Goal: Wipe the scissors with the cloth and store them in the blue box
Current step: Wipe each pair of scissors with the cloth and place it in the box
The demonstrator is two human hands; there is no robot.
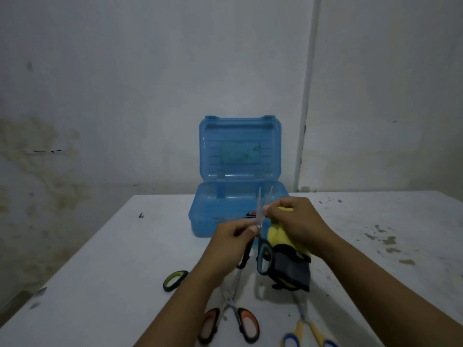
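My left hand (pixel 234 236) grips a pair of grey-handled scissors (pixel 263 259), blades pointing up and slightly parted in front of the blue box (pixel 200 216). My right hand (pixel 298 221) clutches a yellow and grey cloth (pixel 290 269) against the blades. The box stands open at the table's far edge, lid upright, with a red-handled pair of scissors (pixel 250 214) lying inside. Three more pairs lie on the table near me: green-handled (pixel 174 280), orange-handled (pixel 230 319) and yellow-and-blue-handled (pixel 307 329).
The white table (pixel 125 271) is stained and speckled, mostly on its right side. A stained wall with a vertical white pipe (pixel 304 108) stands just behind the box. The table's left edge drops off near the lower left.
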